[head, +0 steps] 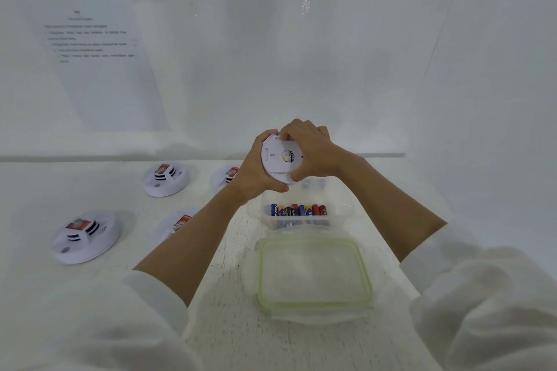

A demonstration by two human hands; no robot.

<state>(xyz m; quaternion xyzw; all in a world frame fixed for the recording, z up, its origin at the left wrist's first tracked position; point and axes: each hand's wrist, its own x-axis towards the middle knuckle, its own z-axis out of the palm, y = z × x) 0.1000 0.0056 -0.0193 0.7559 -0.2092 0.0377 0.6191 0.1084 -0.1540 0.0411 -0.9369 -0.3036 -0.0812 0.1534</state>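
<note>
White detector (281, 159): held up off the desk (238, 250), flat underside turned to the person, above the tub's far edge.
Left grip (256, 172): clamped on the detector's rim from 8 o'clock, thumb under the lower edge.
Right grip (310, 150): clamped on the rim from 3 o'clock, fingertips curled over the top at 12.
Tub (340, 214): clear plastic, on the desk at the detector's 6 o'clock.
Batteries (298, 210): lined side by side inside the tub.
Lid (315, 274): green-rimmed, flat on the desk at the tub's 6 o'clock, just beside it.
Spare detectors (165, 179): four on the desk, out at 8 to 9 o'clock, two partly hidden behind the left forearm.
</note>
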